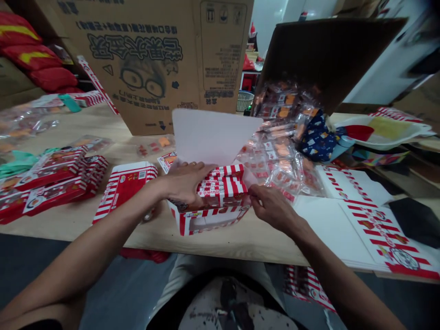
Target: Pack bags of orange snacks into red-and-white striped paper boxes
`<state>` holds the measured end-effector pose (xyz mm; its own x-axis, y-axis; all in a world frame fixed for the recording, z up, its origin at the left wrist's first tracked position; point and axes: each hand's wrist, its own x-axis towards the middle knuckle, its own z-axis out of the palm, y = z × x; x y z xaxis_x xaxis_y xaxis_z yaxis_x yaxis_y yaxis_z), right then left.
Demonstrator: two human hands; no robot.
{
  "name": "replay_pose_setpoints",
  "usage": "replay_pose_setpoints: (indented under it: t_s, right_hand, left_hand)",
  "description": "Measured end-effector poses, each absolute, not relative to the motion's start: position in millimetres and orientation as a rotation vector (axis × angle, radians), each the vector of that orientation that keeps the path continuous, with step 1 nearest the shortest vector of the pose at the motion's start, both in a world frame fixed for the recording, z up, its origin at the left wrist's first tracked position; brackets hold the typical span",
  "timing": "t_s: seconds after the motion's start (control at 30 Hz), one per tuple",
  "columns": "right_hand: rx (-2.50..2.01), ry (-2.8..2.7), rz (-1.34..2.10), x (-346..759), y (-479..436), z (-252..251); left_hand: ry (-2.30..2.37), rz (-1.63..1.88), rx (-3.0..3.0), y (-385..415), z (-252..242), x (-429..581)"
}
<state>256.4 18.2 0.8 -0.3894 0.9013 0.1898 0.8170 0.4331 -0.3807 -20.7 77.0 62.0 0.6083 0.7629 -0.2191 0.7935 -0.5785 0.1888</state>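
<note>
A big brown cardboard carton (151,59) stands behind the far edge of the tabletop (151,240), and a dark open carton (330,59) sits tipped near the far right corner. Clear bags of orange snacks (280,158) pile out of it toward the middle. Near the left edge lie long red striped packs (51,181), and near the right edge lies a stack of flat white and red box sheets (381,233). Close to the front edge, in the middle, sits an open red and white striped box (209,224) with a clear window in its front. Its white lid (213,137) stands up at the back. Small striped packs (223,185) lie in rows inside the box and come up past its rim. The left hand (184,183) is open, not in a fist, and it presses down on the packs. The right hand (271,206) pinches the edge of the small striped packs with its thumb and finger. This looks like the step of filling the box, and the box looks nearly full. The next move calls for making the packs lie flat and even, so the white lid can fold down.
</note>
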Motion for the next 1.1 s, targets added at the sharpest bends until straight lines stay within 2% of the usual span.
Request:
replay_pose_setpoints:
  t_s: [0.13, 0.3, 0.5, 0.63, 0.8, 0.87, 0.93, 1.03, 1.1]
  right_hand:
    - [-1.514, -2.282, 0.269, 251, 19, 2]
    - [-1.581, -2.08, 0.213, 254, 57, 16]
    - [-1.729, -2.36, 0.697, 237, 112, 30]
    - [-1.863, -2.252, 0.704, 228, 105, 29]
    - [-1.84, -2.157, 0.751, 231, 73, 18]
    - [-1.838, -2.069, 0.796, 238, 59, 11]
    - [-1.834, -2.072, 0.765, 248, 46, 9]
    - [-1.77, -2.17, 0.336, 255, 37, 19]
    - [-1.597, -2.203, 0.13, 248, 43, 33]
  left_hand:
    - [1.091, -0.188, 2.371, 83, 61, -25]
    - [1.02, 0.042, 2.235, 93, 46, -13]
    - [1.126, -0.072, 2.481, 93, 49, 5]
    - [1.16, -0.107, 2.463, 94, 51, 6]
    - [0.886, -0.076, 2.278, 92, 38, 30]
    - [0.844, 0.143, 2.253, 90, 48, 25]
    - [0.927, 0.521, 2.245, 80, 65, 4]
    - [1.268, 1.343, 2.055, 39, 70, -40]
    - [1.559, 1.888, 1.731, -3, 45, -62]
